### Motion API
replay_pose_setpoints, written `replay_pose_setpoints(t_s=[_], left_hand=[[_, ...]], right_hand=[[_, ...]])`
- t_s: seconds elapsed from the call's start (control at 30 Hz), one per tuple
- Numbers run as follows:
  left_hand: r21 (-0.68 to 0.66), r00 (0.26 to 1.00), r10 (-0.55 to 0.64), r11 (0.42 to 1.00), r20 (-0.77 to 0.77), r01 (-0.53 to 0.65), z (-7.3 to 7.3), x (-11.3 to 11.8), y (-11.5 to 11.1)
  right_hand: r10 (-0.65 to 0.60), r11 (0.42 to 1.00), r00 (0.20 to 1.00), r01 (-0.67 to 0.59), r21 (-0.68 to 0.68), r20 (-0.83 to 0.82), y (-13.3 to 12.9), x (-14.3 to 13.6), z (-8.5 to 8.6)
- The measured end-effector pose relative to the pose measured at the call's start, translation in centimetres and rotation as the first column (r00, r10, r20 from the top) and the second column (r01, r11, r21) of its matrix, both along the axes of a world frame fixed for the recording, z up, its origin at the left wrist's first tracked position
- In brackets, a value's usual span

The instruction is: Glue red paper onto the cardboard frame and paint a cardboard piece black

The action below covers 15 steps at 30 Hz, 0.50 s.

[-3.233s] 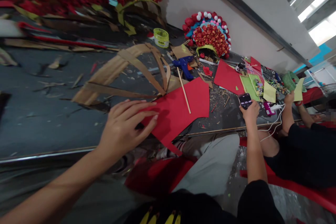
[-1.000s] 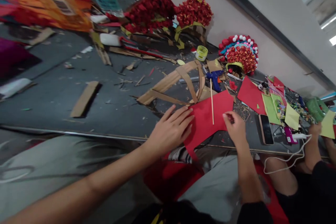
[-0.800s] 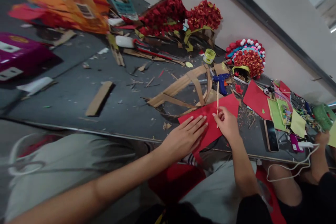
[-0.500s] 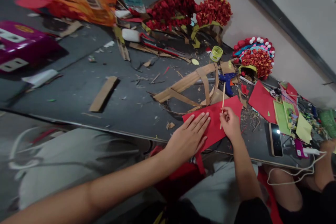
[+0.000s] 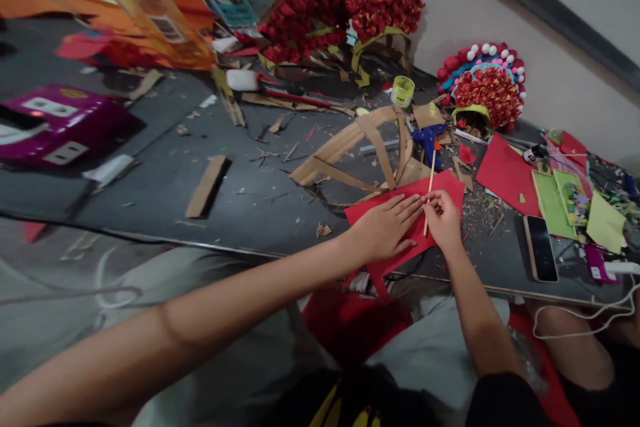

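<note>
A sheet of red paper lies at the table's front edge. My left hand is spread flat on it, its fingertips reaching the thin wooden stick. In a pinch between thumb and fingers, my right hand holds that stick over the paper, close to my left fingertips. Just behind the sheet sits a curved cardboard frame with crossing strips. A blue glue gun rests beyond the stick's far end.
Headdresses covered in red petals stand along the wall. A small yellow jar, a cardboard strip and scraps lie about. At right are a phone and more red paper; at left, a purple power strip. Another person's leg shows lower right.
My left hand has slid right across the red paper until its fingertips meet the stick. My right hand keeps its pinch on the stick. The camera view has shifted slightly.
</note>
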<state>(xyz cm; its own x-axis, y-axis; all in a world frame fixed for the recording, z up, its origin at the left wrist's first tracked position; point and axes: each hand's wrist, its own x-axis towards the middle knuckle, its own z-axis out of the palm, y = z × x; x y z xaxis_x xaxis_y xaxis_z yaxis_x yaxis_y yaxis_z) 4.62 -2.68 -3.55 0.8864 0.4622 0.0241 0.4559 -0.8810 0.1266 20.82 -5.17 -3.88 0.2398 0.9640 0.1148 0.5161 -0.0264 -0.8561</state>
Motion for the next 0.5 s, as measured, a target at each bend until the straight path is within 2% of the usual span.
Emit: replay_pose_setpoints(t_s=[0.3, 0.4, 0.5], left_hand=[[0.073, 0.992, -0.125, 0.99, 0.001, 0.124, 0.7, 0.9, 2.8], [0.088, 0.983, -0.184, 0.98, 0.028, 0.18, 0.4, 1.0, 3.6], [0.097, 0.982, -0.184, 0.979, 0.041, 0.18, -0.1, 1.0, 3.8]], right_hand=[[-0.107, 0.991, 0.987, 0.116, 0.066, -0.119, 0.2, 0.0, 0.0], [-0.118, 0.989, 0.985, 0.127, 0.072, -0.122, 0.2, 0.0, -0.2], [-0.106, 0.991, 0.988, 0.114, 0.07, -0.114, 0.2, 0.0, -0.5]])
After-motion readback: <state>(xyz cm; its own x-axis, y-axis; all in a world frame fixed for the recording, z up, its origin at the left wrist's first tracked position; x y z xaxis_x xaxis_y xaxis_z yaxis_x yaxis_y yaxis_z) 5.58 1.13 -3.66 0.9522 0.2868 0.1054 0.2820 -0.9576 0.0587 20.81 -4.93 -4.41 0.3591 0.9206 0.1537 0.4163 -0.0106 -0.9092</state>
